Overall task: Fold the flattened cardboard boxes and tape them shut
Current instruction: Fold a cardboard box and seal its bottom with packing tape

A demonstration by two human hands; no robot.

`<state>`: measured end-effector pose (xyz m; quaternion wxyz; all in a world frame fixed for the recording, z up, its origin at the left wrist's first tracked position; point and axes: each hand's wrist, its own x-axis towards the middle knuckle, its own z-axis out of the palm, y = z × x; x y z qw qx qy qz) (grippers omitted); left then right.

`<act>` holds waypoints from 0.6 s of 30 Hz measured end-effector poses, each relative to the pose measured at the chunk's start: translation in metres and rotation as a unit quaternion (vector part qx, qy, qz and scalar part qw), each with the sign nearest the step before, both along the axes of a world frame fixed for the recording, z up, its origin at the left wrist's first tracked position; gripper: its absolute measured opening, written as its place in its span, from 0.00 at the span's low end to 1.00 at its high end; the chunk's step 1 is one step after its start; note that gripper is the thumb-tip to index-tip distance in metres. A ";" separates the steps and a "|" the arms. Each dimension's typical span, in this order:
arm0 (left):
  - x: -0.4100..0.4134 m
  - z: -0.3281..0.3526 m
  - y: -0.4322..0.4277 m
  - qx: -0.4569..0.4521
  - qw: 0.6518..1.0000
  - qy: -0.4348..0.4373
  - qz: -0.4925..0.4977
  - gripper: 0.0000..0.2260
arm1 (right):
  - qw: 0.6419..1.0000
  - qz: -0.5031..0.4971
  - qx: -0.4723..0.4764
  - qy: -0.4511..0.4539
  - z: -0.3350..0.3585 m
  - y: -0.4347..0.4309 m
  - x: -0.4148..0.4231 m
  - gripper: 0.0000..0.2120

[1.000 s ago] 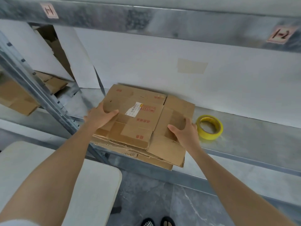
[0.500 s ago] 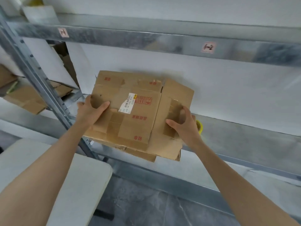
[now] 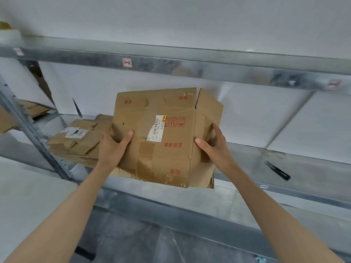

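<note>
Head camera: A brown cardboard box (image 3: 157, 135) is held up in the air in front of a metal shelf (image 3: 284, 164). It is still mostly flat, and its right side bends away a little. On its front is a white sticker (image 3: 158, 128) with a yellow corner and a line of small numbers, turned sideways. The numbers are too blurry to read for sure. Beside it and below it are red printed signs and marks. They are blurry too, and I cannot read them. Shiny brown tape strips cross the front.

The left hand (image 3: 114, 147) grips the box's left edge. Its thumb presses on the front and its fingers go behind, where they are hidden. The right hand (image 3: 214, 147) grips the right edge. Its thumb lies on the front and its fingers curl round the bent side panel. So the box sits between the two hands, with most of it above them.

On the shelf, behind the left hand, lies a stack of flat boxes (image 3: 79, 141). The top one has a white label (image 3: 75, 132) with a dark mark, too small to read. The box hides part of the stack. To the right, a black tool (image 3: 277, 170) lies on the shelf. It is blurred, so I cannot tell what it is. The beam (image 3: 190, 67) above has a small pink tag (image 3: 127, 62), and its writing is smeared. A white table (image 3: 28, 196) is cut off at the left.
</note>
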<state>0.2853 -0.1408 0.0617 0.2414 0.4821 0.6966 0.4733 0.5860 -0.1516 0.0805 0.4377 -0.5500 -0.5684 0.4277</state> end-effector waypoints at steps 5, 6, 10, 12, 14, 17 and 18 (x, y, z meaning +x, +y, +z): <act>0.064 -0.001 0.000 0.020 0.999 0.009 -0.023 0.39 | 1.000 -0.001 -0.024 0.013 0.012 -0.011 0.061 0.56; 0.074 -0.002 0.000 0.022 0.999 0.008 -0.026 0.41 | 1.000 -0.005 -0.025 0.006 0.014 -0.014 0.070 0.56; 0.106 -0.005 -0.003 0.070 0.997 -0.007 -0.036 0.42 | 1.000 -0.008 -0.025 0.012 0.017 -0.019 0.098 0.58; 0.123 -0.003 -0.006 0.085 0.996 -0.004 -0.037 0.39 | 0.999 -0.010 -0.018 0.028 0.018 -0.023 0.108 0.51; 0.134 -0.003 -0.008 0.100 0.994 -0.001 -0.042 0.38 | 0.999 -0.019 -0.008 0.043 0.017 -0.024 0.118 0.45; 0.140 -0.007 -0.010 0.110 0.992 -0.001 -0.054 0.39 | 0.998 -0.030 -0.009 0.049 0.012 -0.025 0.127 0.51; 0.142 -0.009 -0.010 0.112 0.992 0.006 -0.063 0.39 | 0.999 -0.028 -0.014 0.044 0.011 -0.024 0.128 0.53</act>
